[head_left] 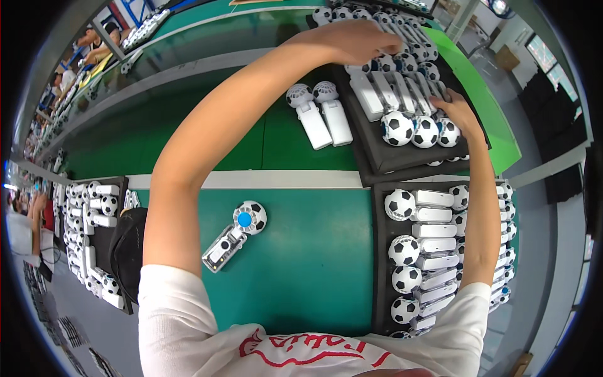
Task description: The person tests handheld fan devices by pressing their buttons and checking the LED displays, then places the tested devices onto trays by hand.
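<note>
Hands apart at an upper black tray (370,160) of football-patterned units (397,129), beyond the metal rail (282,180). Left hand (361,43) extended over the far rows, fingers bent; cannot tell whether pinching a unit. Right hand (461,114) at the white handles (366,97), fingers partly bent, hold not discernible. For clean handling, best to grasp by the handle, lift straight and keep neighbouring balls undisturbed. Advisable: steady the tray with free fingers to limit sliding. Two loose units (313,125) left of the tray; one blue-centred unit (245,219) on the green desk (295,270); filled side tray (379,270) right of it.
</note>
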A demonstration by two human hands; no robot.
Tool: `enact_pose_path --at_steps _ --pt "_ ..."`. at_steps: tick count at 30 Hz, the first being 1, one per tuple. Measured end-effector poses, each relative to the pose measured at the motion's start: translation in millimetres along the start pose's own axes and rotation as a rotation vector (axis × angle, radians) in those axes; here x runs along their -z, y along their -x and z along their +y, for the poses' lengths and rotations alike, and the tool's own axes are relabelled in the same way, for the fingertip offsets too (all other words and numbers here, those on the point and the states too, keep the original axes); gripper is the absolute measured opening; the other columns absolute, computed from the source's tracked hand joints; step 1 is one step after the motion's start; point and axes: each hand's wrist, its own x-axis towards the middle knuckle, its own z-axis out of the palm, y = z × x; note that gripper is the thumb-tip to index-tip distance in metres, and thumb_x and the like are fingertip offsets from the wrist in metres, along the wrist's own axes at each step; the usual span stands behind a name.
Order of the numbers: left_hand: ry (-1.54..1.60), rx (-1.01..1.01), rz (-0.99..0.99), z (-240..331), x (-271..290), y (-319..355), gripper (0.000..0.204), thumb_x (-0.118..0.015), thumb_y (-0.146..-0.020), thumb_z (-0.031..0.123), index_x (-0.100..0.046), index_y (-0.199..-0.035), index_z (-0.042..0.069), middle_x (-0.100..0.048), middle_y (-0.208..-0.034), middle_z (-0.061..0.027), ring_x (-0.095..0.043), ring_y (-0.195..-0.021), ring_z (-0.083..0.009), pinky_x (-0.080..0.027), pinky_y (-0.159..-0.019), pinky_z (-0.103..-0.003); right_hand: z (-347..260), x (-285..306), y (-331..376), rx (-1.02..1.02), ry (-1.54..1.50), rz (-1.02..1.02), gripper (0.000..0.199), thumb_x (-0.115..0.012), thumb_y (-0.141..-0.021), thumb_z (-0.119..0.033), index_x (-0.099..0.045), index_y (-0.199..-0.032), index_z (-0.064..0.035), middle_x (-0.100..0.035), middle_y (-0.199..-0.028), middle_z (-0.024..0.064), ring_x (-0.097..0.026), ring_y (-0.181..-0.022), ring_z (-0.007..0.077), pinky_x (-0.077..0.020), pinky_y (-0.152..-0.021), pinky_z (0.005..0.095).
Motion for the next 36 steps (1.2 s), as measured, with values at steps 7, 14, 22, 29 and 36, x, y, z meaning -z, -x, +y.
enact_pose_path --at_steps 7,14,22,29,36 --pt "0.145 0.082 0.131 0 -4 92 0.021 -0.059 -0.086 0.010 -0.059 -0.107 0.007 -0.068 -0.094 -0.0143 -0.065 -0.088 -0.0332 -0.051 -0.078 -0.042 4 5 0 0.018 -0.192 -0.035 0.088 -0.075 -0.073 -0.041 -0.043 -0.135 0.0126 -0.054 -0.131 0.0266 -0.054 -0.121 0.0305 -0.0387 -0.102 0.0324" --pt "0.237 0.829 -0.034 -23 -50 142 0.050 -0.071 -0.079 0.037 -0.058 -0.106 -0.003 -0.068 -0.097 -0.0191 -0.068 -0.081 -0.0280 -0.054 -0.070 -0.036 4 0 -5 0.023 -0.239 0.055 0.080 -0.076 -0.076 -0.035 -0.045 -0.137 0.0065 -0.063 -0.120 0.0227 -0.063 -0.104 0.0243 -0.0466 -0.089 0.0316" --pt "0.434 1.292 0.048 9 -111 127 0.119 -0.075 -0.065 0.058 -0.024 -0.135 -0.024 -0.066 -0.102 -0.0235 -0.070 -0.074 -0.0276 -0.057 -0.053 -0.033 -87 -17 19 0.637 0.014 0.741 0.035 -0.062 -0.085 -0.021 -0.062 -0.111 0.0022 -0.066 -0.101 0.0225 -0.066 -0.092 0.0319 -0.0500 -0.081 0.0363" --pt "1.165 1.225 0.273 -24 -124 167 0.080 -0.070 -0.077 0.035 -0.036 -0.132 -0.013 -0.063 -0.108 -0.0224 -0.067 -0.088 -0.0299 -0.057 -0.075 -0.040 -214 -139 91 0.628 0.462 0.069 0.021 -0.060 -0.081 -0.009 -0.065 -0.098 0.0013 -0.069 -0.093 0.0209 -0.069 -0.086 0.0376 -0.0567 -0.069 0.0416" --pt "2.073 0.758 0.685 9 -52 270 0.034 -0.057 -0.082 0.007 -0.049 -0.114 -0.002 -0.057 -0.109 -0.0215 -0.059 -0.103 -0.0304 -0.051 -0.091 -0.045 -178 -226 46 0.325 0.662 0.054 0.028 -0.064 -0.078 -0.010 -0.064 -0.103 0.0009 -0.069 -0.096 0.0224 -0.070 -0.091 0.0325 -0.0576 -0.077 0.0393"
